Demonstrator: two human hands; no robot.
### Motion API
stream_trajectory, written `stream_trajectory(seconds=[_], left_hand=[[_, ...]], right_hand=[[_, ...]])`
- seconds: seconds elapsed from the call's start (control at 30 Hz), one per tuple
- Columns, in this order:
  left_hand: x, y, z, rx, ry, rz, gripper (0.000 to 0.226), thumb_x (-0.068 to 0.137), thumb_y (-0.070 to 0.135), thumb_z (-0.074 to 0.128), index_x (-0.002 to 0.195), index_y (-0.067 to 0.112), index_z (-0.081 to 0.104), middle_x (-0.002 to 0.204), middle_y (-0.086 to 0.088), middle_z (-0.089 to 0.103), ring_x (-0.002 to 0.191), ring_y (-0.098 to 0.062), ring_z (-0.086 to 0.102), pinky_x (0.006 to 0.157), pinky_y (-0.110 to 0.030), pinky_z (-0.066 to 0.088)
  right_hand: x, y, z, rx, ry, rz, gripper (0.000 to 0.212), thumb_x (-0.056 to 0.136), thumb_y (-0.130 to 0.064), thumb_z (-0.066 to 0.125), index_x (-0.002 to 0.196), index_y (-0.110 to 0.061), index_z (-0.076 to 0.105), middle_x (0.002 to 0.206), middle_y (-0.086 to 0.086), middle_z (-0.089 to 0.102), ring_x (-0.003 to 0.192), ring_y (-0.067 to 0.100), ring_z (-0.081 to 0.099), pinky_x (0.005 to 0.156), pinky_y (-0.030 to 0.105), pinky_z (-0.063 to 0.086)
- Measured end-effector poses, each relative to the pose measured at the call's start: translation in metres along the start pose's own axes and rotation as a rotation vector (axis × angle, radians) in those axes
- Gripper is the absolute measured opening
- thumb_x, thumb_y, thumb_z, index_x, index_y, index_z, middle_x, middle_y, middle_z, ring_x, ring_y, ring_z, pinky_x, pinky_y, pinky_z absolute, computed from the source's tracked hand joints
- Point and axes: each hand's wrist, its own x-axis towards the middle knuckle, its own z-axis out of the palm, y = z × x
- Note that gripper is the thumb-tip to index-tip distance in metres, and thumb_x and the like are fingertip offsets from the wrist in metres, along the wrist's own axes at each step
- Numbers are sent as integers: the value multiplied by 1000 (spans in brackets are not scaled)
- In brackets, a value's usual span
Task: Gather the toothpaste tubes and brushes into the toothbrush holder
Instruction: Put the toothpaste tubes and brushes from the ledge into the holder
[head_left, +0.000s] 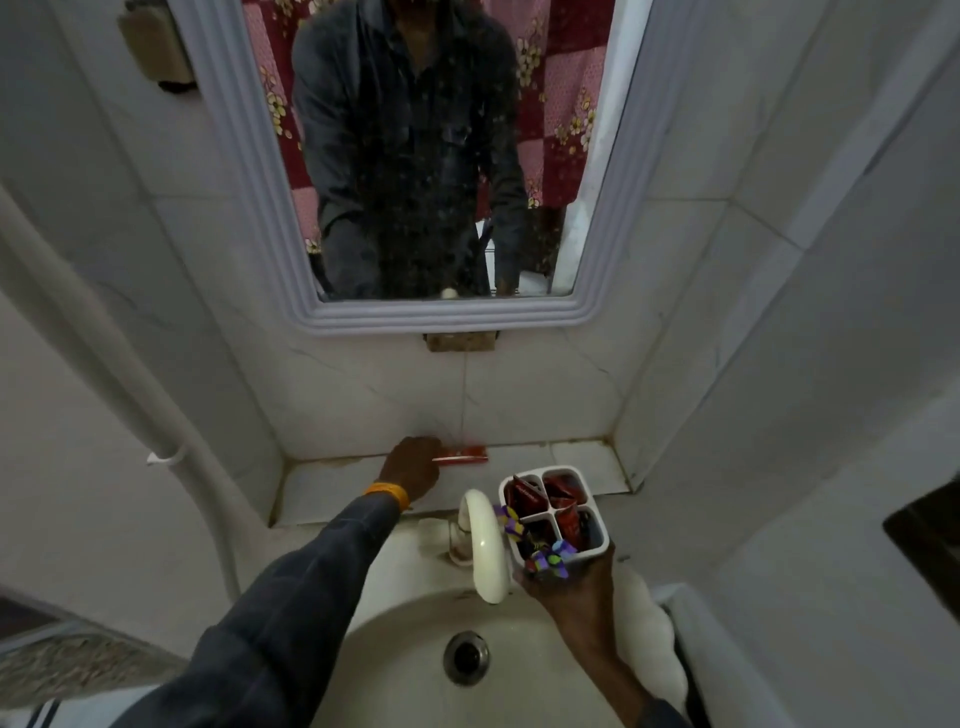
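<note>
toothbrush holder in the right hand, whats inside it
The white holder, held in the right hand, has four compartments. Red toothpaste tubes stand in them, and purple brushes stick out at the near edge. Their lower ends are hidden by the walls.

The left hand (413, 464) rests on the ledge (332, 488) behind the sink (415, 613), touching a toothpaste tube (465, 455) lying against the wall, while right of the tap (485, 545) the right hand (569, 590) holds the toothbrush holder (597, 525) with tubes inside.
</note>
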Motion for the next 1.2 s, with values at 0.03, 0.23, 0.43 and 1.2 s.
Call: stream_trajectory(seconds=[0.03, 0.23, 0.43, 1.2], left_hand=[[3, 2, 6, 34, -1, 24, 33, 89, 15, 61, 122, 12, 63, 126, -13, 65, 119, -33, 57, 100, -40, 49], [19, 22, 25, 183, -70, 70, 37, 90, 15, 62, 126, 4, 58, 132, -19, 58, 121, -35, 56, 101, -39, 44], [12, 32, -12, -234, 10, -60, 43, 79, 31, 77, 108, 3, 64, 105, -16, 69, 95, -31, 66, 88, -37, 54], [-57, 178, -71, -280, -176, 472, 33, 72, 37, 83, 67, 12, 63, 65, -7, 68, 54, -18, 57, 48, -23, 39]], right_hand=[[-2, -2, -1, 8, -21, 84, 107, 53, -17, 110, 144, -17, 53, 135, 10, 72, 121, 37, 74, 90, 56, 67], [-2, -1, -1, -122, 2, 190, 89, 63, -29, 105, 138, -17, 58, 121, 15, 76, 109, 22, 79, 94, 40, 65], [-3, -12, 0, -83, 15, 197, 77, 73, -11, 100, 134, -25, 57, 121, 11, 77, 111, 28, 78, 88, 39, 67], [1, -16, 7, -5, 65, 16, 109, 50, -8, 109, 146, -11, 55, 133, -3, 72, 124, 0, 68, 99, 14, 56]])
